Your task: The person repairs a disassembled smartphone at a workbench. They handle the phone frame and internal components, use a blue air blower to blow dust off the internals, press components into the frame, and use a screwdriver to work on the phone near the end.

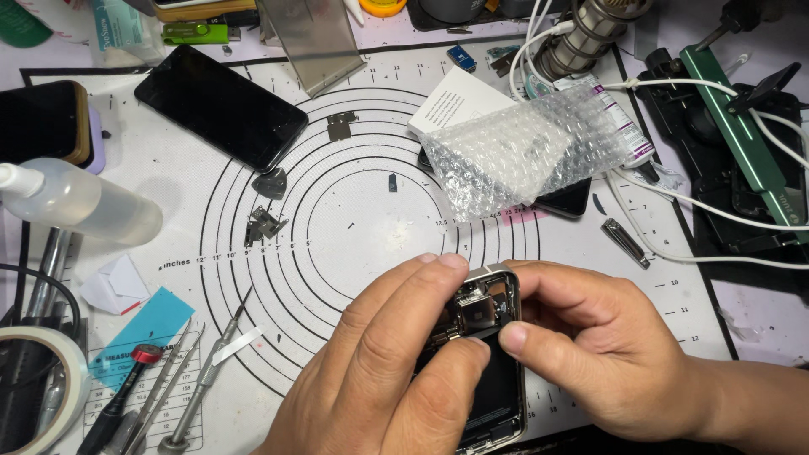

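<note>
Both the left hand (379, 354) and right hand (590, 345) grip an opened phone (480, 354) low over the tabletop (371, 219). A clear bottle (80, 202) lies left; bubble wrap (514, 152) lies beyond, open mat between.

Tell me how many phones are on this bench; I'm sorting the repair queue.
4: an opened phone held by left hand and right hand; a black phone upper left; a cased one at left edge; one under the bubble wrap. More may be hidden.
</note>
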A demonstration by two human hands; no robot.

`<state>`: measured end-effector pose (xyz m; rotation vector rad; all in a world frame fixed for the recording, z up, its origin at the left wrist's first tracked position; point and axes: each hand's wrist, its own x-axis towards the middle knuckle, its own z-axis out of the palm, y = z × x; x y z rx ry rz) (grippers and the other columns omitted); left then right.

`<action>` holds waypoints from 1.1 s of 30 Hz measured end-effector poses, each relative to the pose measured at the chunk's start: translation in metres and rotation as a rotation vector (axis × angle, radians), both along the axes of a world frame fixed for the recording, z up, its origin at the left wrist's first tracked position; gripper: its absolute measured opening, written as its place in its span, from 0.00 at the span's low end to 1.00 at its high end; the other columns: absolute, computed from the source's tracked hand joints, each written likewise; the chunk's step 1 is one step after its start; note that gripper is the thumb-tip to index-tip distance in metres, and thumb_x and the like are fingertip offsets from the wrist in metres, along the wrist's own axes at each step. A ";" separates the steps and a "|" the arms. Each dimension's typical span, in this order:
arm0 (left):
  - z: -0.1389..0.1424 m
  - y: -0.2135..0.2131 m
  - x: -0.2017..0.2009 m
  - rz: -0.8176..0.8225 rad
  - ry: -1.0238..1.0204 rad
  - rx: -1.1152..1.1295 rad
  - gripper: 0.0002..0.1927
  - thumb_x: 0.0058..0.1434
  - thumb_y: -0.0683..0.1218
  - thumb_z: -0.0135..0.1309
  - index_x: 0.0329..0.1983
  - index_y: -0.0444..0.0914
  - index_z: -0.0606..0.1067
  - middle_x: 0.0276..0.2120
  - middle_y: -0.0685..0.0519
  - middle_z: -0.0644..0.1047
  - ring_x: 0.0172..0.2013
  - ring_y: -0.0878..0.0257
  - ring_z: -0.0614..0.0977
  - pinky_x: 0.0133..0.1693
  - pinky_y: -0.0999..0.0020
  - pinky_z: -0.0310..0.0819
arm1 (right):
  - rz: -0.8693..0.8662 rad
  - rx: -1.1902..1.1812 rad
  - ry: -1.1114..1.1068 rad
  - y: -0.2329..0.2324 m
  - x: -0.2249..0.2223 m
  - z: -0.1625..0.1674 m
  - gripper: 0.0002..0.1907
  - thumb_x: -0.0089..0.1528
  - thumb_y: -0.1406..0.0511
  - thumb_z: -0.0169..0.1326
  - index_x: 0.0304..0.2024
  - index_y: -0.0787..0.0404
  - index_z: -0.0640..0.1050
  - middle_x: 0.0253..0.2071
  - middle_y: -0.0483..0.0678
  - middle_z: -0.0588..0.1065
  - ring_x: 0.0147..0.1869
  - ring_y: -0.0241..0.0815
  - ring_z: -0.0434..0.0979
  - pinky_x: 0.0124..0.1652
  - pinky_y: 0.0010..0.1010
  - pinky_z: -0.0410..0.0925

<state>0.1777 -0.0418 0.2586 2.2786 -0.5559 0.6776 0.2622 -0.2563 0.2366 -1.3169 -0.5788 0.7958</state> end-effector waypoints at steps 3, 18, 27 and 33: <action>0.000 -0.001 0.000 0.014 0.005 -0.005 0.09 0.60 0.40 0.59 0.41 0.32 0.74 0.57 0.37 0.69 0.59 0.41 0.77 0.55 0.50 0.75 | -0.003 -0.009 0.005 0.000 0.000 0.001 0.13 0.69 0.72 0.48 0.56 0.71 0.75 0.49 0.49 0.78 0.52 0.35 0.78 0.54 0.29 0.73; 0.005 -0.005 0.001 0.016 -0.011 0.006 0.10 0.59 0.39 0.59 0.42 0.32 0.74 0.55 0.39 0.71 0.57 0.43 0.78 0.54 0.51 0.76 | -0.036 -0.020 -0.015 -0.003 -0.001 -0.004 0.14 0.69 0.73 0.48 0.56 0.71 0.75 0.48 0.49 0.78 0.51 0.34 0.78 0.53 0.28 0.73; 0.005 -0.007 -0.002 0.083 -0.018 0.085 0.08 0.62 0.42 0.58 0.41 0.34 0.73 0.55 0.40 0.73 0.57 0.44 0.80 0.54 0.50 0.76 | -0.033 0.001 0.007 0.000 -0.003 -0.003 0.17 0.68 0.72 0.48 0.59 0.71 0.73 0.49 0.49 0.78 0.52 0.35 0.78 0.54 0.28 0.72; 0.004 -0.005 -0.003 0.059 0.001 0.096 0.09 0.61 0.41 0.57 0.42 0.34 0.74 0.56 0.39 0.72 0.59 0.42 0.78 0.55 0.48 0.74 | -0.031 -0.016 0.002 0.000 -0.001 -0.003 0.15 0.69 0.72 0.48 0.58 0.71 0.74 0.49 0.49 0.78 0.52 0.35 0.78 0.53 0.28 0.73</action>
